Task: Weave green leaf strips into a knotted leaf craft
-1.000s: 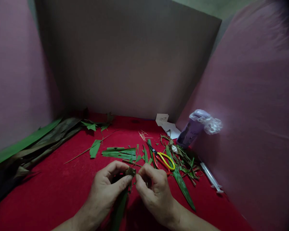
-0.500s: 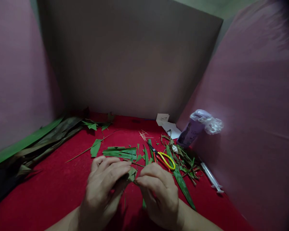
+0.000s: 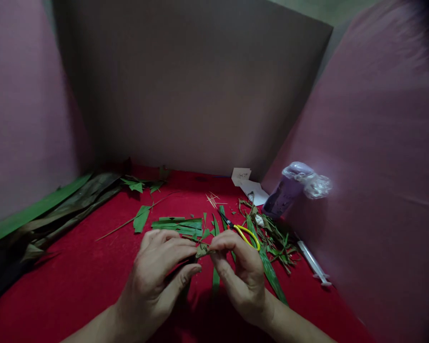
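Observation:
Between my hands, above the red cloth, is a small folded piece of dull green leaf (image 3: 202, 251). My left hand (image 3: 160, 271) holds its left side at the fingertips, with the thumb lower down and slightly apart. At the leaf's right end, my right hand (image 3: 239, 276) pinches with thumb and forefinger. Just beyond the fingers lie cut green leaf strips (image 3: 177, 226) and small scraps. Scissors with yellow and red handles (image 3: 248, 234) lie behind my right hand, which partly covers them.
A heap of dry leaf shreds (image 3: 277, 243) and a syringe (image 3: 313, 264) lie at right, near a plastic-wrapped purple bottle (image 3: 288, 190). Toothpicks (image 3: 212, 200) and white paper (image 3: 255, 192) are farther back. Long leaves (image 3: 71, 193) line the left wall.
My left thumb has come away from the fingers and now shows below the leaf piece. My right fingers have tipped upward, and the leaf piece sits slightly higher and flatter.

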The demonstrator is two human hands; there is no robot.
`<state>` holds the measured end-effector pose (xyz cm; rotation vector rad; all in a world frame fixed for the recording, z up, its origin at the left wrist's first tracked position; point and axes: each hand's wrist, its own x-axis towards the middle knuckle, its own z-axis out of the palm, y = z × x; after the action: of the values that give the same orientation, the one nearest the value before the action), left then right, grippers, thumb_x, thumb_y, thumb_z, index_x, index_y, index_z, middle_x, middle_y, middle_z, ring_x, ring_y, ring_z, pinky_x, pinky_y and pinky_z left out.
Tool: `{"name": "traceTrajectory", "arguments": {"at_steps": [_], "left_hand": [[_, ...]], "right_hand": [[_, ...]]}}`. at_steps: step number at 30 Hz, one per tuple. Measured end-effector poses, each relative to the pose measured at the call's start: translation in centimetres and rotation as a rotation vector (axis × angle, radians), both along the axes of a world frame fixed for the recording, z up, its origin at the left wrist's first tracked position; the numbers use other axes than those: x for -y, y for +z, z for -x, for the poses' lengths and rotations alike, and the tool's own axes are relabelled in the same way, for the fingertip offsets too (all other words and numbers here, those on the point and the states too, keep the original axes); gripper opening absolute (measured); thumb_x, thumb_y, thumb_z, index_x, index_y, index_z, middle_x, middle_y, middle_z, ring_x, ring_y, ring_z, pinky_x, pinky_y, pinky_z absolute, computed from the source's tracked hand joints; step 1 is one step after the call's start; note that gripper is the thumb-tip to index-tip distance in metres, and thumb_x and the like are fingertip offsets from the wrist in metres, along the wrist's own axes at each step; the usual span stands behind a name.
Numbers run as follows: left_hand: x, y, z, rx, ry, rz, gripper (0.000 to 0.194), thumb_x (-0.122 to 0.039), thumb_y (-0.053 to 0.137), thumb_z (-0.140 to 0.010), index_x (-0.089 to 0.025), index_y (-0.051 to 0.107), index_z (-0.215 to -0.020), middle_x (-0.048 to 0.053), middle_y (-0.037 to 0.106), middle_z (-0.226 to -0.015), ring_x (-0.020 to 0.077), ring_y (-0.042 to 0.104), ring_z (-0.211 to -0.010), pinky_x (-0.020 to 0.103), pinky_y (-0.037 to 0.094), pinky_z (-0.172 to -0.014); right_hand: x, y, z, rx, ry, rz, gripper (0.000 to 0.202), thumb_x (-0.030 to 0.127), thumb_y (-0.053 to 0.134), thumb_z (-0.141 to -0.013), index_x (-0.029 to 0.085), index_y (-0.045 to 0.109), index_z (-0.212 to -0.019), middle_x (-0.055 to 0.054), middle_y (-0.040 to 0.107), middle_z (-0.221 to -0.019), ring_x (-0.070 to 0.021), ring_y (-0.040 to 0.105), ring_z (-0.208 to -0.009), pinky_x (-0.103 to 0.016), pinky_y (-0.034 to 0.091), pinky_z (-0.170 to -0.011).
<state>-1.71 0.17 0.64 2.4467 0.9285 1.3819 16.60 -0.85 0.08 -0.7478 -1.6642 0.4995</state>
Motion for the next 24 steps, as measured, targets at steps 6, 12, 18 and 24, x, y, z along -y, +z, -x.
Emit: {"name": "traceTrajectory", "arguments": {"at_steps": [6,12,18,24], "left_hand": [[-0.6,2.2,1.8,0.245,0.129,0.157,0.017,-0.018,0.063,-0.079,-0.029,0.066,-0.091,-0.001,0.07,-0.092,0.0223,0.056,-0.095,0.037,0.039,-0.089],[-0.9,3.2,0.9,0.297,-0.08,0.952,0.016,-0.031,0.069,-0.074,-0.023,0.071,-0.086,0.004,0.073,-0.092,0.0231,0.063,-0.088,0.031,0.046,-0.079],[-0.6,1.7,0.0,0.412,-0.434,1.204,0.026,-0.024,0.073,-0.071,-0.022,0.069,-0.097,0.004,0.073,-0.093,0.0226,0.065,-0.087,0.031,0.048,-0.075],[-0.4,2.0,-0.4,0.436,-0.492,1.207,0.013,-0.017,0.067,-0.077,-0.018,0.072,-0.089,0.006,0.075,-0.089,0.0213,0.066,-0.088,0.029,0.048,-0.08]], "right_hand": [[-0.3,0.2,-0.2,-0.201,0.024,0.311,0.004,0.017,0.055,-0.08,0.018,0.057,-0.077,0.0,0.055,-0.071,-0.0128,0.051,-0.065,-0.025,0.042,-0.059],[-0.7,0.7,0.0,-0.404,0.268,0.757,0.001,0.015,0.057,-0.07,0.016,0.057,-0.07,0.002,0.059,-0.055,-0.0081,0.047,-0.045,-0.019,0.035,-0.043],[-0.4,1.2,0.4,-0.434,0.299,0.842,0.003,0.014,0.056,-0.067,0.016,0.056,-0.07,0.0,0.064,-0.055,-0.0071,0.049,-0.04,-0.017,0.036,-0.038],[-0.1,1.8,0.7,-0.443,0.294,0.845,0.005,0.015,0.057,-0.065,0.016,0.054,-0.069,0.0,0.064,-0.053,-0.0072,0.049,-0.038,-0.015,0.037,-0.035]]}}
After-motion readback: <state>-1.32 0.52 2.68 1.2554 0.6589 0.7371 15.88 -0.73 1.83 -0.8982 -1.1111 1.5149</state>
